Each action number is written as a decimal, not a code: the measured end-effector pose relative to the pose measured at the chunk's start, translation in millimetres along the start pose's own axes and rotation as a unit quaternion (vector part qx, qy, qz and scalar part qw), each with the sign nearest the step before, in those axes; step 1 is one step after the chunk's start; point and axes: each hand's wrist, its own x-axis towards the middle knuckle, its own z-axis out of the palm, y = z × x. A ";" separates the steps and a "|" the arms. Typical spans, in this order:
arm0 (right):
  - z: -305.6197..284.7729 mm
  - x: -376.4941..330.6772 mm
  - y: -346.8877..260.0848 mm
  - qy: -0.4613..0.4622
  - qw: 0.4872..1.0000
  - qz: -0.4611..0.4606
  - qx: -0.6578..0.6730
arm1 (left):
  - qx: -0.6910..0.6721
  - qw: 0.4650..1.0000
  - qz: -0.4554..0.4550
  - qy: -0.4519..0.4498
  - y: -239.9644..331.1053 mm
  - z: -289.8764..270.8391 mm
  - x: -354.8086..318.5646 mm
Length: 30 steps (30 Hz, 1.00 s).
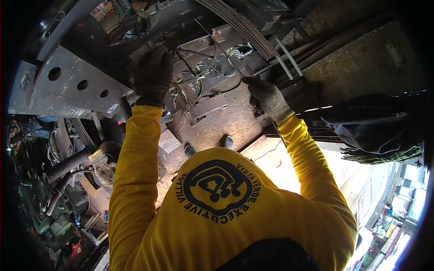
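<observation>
Both my arms, in yellow sleeves, reach forward into a rusty metal frame. My left hand (153,77), in a dark glove, is curled around a dark metal bar (156,43) beside the edge of a grey steel plate (68,86) that has three round holes. A bundle of thin rods and wires (183,90) hangs just right of that hand. My right hand (267,97), in a grey knit glove, grips the lower end of a thin steel rod (221,49) that slants up and to the left across the frame.
A stack of curved leaf springs (244,25) crosses the top, with two white tubes (287,61) beside it. My shoes (228,142) stand on the dirty floor. Pipes, scrap and a worn glove (101,165) crowd the left. A dark bag (370,126) sits right.
</observation>
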 end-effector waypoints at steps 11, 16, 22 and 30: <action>5.1 -4.9 -3.2 -0.017 1.000 0.010 0.006 | 0.024 0.999 0.029 0.034 -1.2 0.4 0.6; 4.5 -5.8 -7.3 -0.015 1.000 0.012 0.000 | 0.034 0.998 0.033 0.041 -1.7 2.2 1.0; 5.1 -5.6 -12.8 -0.013 1.000 0.016 -0.004 | 0.030 0.998 0.039 0.042 -2.9 3.9 2.6; 11.3 -5.2 -8.4 0.002 1.000 0.020 0.011 | 0.020 0.997 0.049 0.065 0.4 0.4 1.0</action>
